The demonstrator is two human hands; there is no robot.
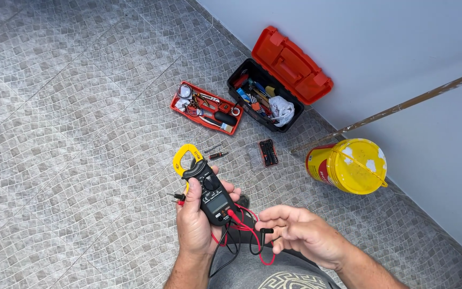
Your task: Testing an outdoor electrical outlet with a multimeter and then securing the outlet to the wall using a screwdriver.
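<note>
Your left hand [196,217] is wrapped around the body of the clamp meter [208,191], thumb along its left edge and fingers curled behind, with the yellow clamp pointing far, toward the tools. The meter sits near you, just above your knee. Your right hand [300,231] is half closed, thumb and forefinger pinching the black lead [266,230] at its plug end, while the red lead [247,227] already runs into the socket at the near end of the meter. By the look of it, you are at the stage of fitting the leads. The next move calls for lining that black plug up with the free socket beside the red one and keeping the meter steady. Farther off on the tiled floor [70,134] lie a red tray [180,107], an open toolbox [266,101], a small bit case [268,152] and, to the right, a yellow bucket [348,166].
</note>
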